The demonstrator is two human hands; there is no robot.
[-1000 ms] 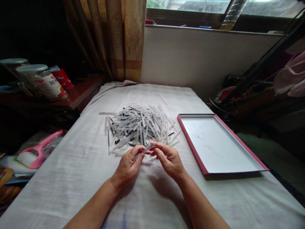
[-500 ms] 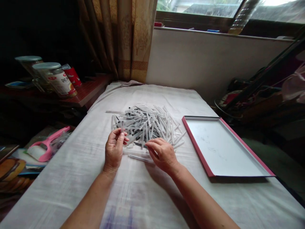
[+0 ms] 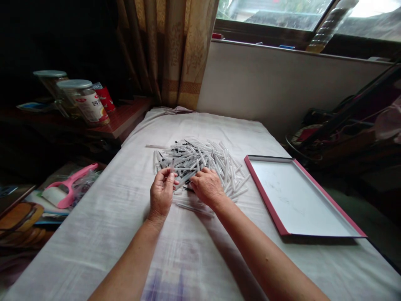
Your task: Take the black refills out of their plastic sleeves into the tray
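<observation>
A loose heap of clear plastic tubes (image 3: 216,156) mixed with thin dark pieces lies on the white cloth. At its near left edge my left hand (image 3: 161,194) is closed, thumb against fingers, on one clear plastic tube (image 3: 172,165) that stands up out of the grip. My right hand (image 3: 208,186) reaches over the front of the heap with its fingers bent down and together. Its fingertips are among the tubes, and what they pinch, if anything, is hidden. Several tubes (image 3: 191,206) lie apart on the cloth just below the hands.
To the right is a shallow white tray with a pink rim (image 3: 263,196). Jars (image 3: 90,106) and a red container (image 3: 105,99) stand on a side table at left. A pink-handled object (image 3: 70,188) lies lower left. A wall and window are behind the cloth-covered surface (image 3: 200,121).
My right hand has moved forward and slightly left onto the heap. My left hand keeps its upright tube. The view has turned a little to the left.
</observation>
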